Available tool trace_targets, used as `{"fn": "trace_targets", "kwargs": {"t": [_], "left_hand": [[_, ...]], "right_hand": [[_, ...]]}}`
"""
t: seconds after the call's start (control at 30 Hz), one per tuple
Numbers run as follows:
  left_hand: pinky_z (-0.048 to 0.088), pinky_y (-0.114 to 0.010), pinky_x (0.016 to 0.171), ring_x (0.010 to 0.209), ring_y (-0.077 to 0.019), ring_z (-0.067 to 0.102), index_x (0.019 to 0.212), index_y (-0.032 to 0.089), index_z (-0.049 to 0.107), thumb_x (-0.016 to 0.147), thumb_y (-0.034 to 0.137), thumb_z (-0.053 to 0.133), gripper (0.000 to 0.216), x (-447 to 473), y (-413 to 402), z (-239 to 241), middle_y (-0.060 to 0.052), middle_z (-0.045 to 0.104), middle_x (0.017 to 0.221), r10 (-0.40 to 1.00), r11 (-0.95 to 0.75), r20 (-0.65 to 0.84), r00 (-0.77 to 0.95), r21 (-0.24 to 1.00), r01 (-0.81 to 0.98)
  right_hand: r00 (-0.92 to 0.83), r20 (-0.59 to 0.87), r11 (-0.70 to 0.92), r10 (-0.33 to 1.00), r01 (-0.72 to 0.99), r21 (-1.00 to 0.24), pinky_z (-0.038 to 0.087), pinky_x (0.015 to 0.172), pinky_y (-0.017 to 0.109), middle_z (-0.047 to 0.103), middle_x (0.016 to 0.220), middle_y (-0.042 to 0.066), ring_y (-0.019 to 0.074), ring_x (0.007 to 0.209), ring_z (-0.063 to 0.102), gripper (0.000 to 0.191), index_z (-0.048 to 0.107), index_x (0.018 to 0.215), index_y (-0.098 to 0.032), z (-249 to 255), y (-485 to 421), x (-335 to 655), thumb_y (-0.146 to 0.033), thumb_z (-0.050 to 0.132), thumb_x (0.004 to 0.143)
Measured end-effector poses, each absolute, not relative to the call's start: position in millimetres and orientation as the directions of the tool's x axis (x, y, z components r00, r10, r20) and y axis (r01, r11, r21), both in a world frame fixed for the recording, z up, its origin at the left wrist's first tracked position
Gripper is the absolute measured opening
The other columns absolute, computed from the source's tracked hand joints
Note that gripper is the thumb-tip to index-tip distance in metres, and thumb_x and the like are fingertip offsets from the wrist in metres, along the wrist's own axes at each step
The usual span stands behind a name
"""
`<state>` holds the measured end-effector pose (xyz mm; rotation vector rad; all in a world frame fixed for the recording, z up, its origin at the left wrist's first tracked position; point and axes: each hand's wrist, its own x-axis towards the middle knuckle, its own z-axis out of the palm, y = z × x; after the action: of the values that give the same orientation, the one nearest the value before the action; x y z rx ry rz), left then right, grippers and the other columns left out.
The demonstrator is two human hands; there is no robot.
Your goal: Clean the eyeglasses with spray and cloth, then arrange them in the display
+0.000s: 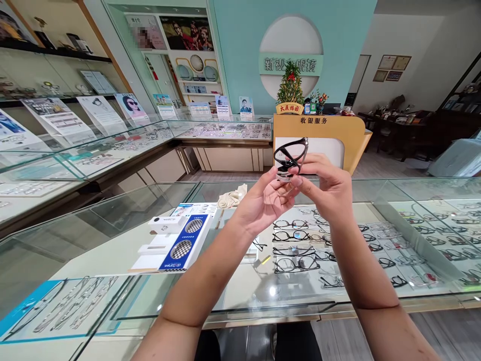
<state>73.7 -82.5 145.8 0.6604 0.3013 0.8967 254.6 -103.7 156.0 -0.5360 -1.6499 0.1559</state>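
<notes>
- At the lower left, a blue-edged tray is seen, on which several thin-framed glasses are laid side by side.
- Beyond it, folded cards are stood in a row along the left-hand display case.
- On the near glass counter, a blue-and-white display box is placed; two checkered discs are shown on its blue face.
- Just behind the box, a crumpled cream cloth is left lying.
- The left hand is raised over the counter, palm turned toward the camera; its thumb and curled fingers are closed on the lower part of the black-framed glasses.
- The black-framed glasses are held up in the air between both hands, well above the counter and in front of the cash desk. A small white label is seen at their lower end, partly hidden by fingers.
- Below the hands, rows of spectacles are laid out in the counter, and a small yellow strip is seen beside them.
- By the right hand, the glasses are pinched at their right side between thumb and fingers.
- Behind, a leafy plant is set on the yellow cash desk.
- Farther right, more frames are displayed under glass.
</notes>
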Motion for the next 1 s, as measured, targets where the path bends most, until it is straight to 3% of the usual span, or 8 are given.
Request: {"fn": "trace_targets", "kwargs": {"t": [0.23,0.37,0.43,0.53,0.73,0.87,1.0], "left_hand": [[0.068,-0.041,0.086,0.115,-0.0321,0.083,0.117,0.023,0.076,0.086,0.069,0.096,0.060,72.7,-69.5,132.2,-0.016,0.081,0.126,0.764,0.296,0.076,0.641,0.841,-0.452],[0.065,-0.042,0.092,0.128,-0.0329,0.079,0.121,0.026,0.072,0.085,0.073,0.092,0.062,59.8,-53.5,130.2,-0.015,0.080,0.133,0.936,-0.076,0.223,0.273,0.883,-0.462],[0.065,-0.041,0.092,0.131,-0.0315,0.077,0.122,0.029,0.070,0.087,0.073,0.089,0.060,43.3,-45.5,133.3,-0.013,0.080,0.135,0.931,-0.287,0.355,0.089,0.859,-0.423],[0.065,-0.041,0.092,0.130,-0.0287,0.077,0.120,0.032,0.071,0.093,0.072,0.084,0.049,9.2,-40.3,142.0,-0.008,0.081,0.135,0.853,-0.498,0.521,-0.039,0.789,-0.360],[0.067,-0.043,0.096,0.133,-0.0282,0.077,0.122,0.039,0.073,0.104,0.077,0.069,0.042,-43.5,-58.4,161.7,-0.001,0.080,0.134,0.647,-0.750,0.762,0.020,0.641,-0.165],[0.066,-0.044,0.100,0.128,-0.0277,0.076,0.110,0.034,0.075,0.104,0.066,0.069,0.034,-40.6,-86.4,176.0,-0.002,0.079,0.122,0.643,-0.758,0.757,-0.117,0.607,-0.239],[0.065,-0.047,0.101,0.118,-0.0281,0.075,0.104,0.030,0.079,0.091,0.059,0.079,0.032,-33.3,-106.7,188.2,-0.005,0.077,0.112,0.687,-0.720,0.663,-0.297,0.566,-0.401]], "right_hand": [[0.046,0.846,0.814,0.530,0.251,-0.524,0.061,0.113,0.062,0.086,0.106,0.005,0.0338,0.117,0.078,0.023,0.089,0.093,-0.036,158.3,-106.8,254.2,-0.058,0.088,0.101],[0.084,0.834,0.793,0.546,0.270,-0.546,0.063,0.107,0.059,0.085,0.104,0.004,0.0322,0.111,0.078,0.022,0.089,0.091,-0.036,161.5,-109.4,261.1,-0.057,0.091,0.098],[0.070,0.832,0.783,0.551,0.303,-0.544,0.063,0.105,0.056,0.086,0.103,0.003,0.0307,0.108,0.078,0.018,0.090,0.091,-0.036,163.3,-109.8,266.0,-0.052,0.093,0.098],[0.026,0.826,0.764,0.563,0.364,-0.533,0.062,0.102,0.052,0.087,0.100,0.002,0.0283,0.104,0.079,0.012,0.090,0.090,-0.035,163.7,-106.1,272.4,-0.044,0.093,0.098],[-0.121,0.745,0.684,0.656,0.512,-0.520,0.057,0.098,0.049,0.087,0.099,0.004,0.0282,0.099,0.077,0.012,0.090,0.090,-0.030,151.5,-84.0,283.2,-0.040,0.090,0.098],[-0.225,0.655,0.625,0.721,0.621,-0.474,0.054,0.101,0.048,0.087,0.106,0.006,0.0296,0.105,0.075,0.008,0.089,0.092,-0.028,134.4,-64.2,290.3,-0.034,0.086,0.098],[-0.340,0.511,0.569,0.789,0.719,-0.400,0.053,0.106,0.049,0.088,0.113,0.008,0.0317,0.110,0.075,0.007,0.089,0.096,-0.026,105.6,-41.8,294.8,-0.030,0.083,0.098]]}}
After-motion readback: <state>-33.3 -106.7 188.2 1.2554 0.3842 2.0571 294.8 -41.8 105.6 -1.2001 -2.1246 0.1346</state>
